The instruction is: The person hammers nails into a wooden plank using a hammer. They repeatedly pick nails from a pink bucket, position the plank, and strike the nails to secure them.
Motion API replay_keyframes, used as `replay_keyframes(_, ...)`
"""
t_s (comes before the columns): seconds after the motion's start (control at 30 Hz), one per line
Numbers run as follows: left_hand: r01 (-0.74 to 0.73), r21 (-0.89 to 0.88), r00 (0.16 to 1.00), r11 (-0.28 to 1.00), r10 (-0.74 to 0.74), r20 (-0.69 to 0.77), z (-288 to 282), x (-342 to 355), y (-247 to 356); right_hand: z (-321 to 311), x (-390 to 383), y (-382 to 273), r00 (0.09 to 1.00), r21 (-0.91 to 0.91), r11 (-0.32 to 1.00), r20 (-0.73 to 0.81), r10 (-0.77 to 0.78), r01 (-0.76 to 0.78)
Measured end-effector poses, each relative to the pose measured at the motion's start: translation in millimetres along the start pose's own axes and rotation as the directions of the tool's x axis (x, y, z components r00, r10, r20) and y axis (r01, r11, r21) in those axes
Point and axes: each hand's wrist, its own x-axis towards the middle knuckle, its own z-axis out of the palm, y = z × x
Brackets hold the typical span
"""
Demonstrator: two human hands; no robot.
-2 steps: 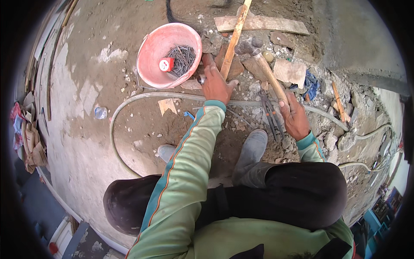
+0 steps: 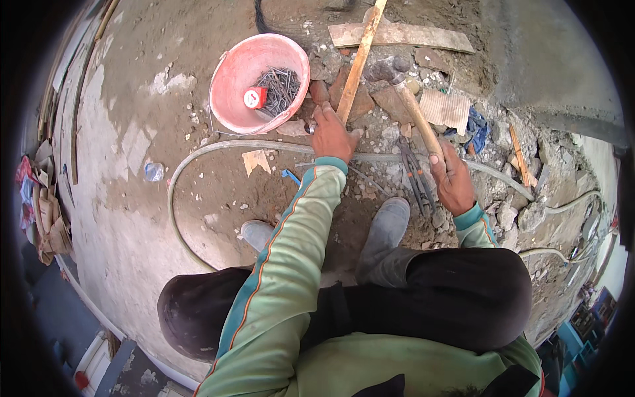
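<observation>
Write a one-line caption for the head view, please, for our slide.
Right hand gripping a hammer, left hand at the near end of a wood strip, beside a bucket of nails.

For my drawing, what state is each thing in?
Round pink plastic bucket: open, holding grey metal nails.
Wooden-handled grey hammer: gripped in right hand.
Dark metal pincers with orange marks: handles apart.
Long beige hose: lying in curves.
Long thin wooden strip: left hand at its lower end, grip unclear.
Blue flexible sheet: crumpled.

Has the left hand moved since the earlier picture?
Yes, slightly: the left hand has shifted down the picture, judged against the unmoved pink bucket.
</observation>
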Motion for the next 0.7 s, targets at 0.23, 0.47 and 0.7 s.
replay_keyframes(0.23, 0.109, 0.078, 0.961, 0.991, -0.125, 0.248, 20.4, -4.8, -23.1, 14.5, -11.4, 24.2, 0.998, 0.072, 0.997, -0.051, 0.039, -0.035)
replay_keyframes(0.47, -0.003, 0.13, 0.966, 0.992, -0.031, 0.258, 24.4, 2.7, -36.2, 13.3, -5.0, 20.0, 0.997, 0.001, 0.999, -0.069, -0.045, 0.045)
replay_keyframes(0.7, 0.054, 0.08, 0.96, 0.995, -0.074, 0.27, 25.6, 8.1, -40.4, -17.9, 0.2, 2.6, 0.843, -0.061, 0.873, -0.236, -0.484, 0.484)
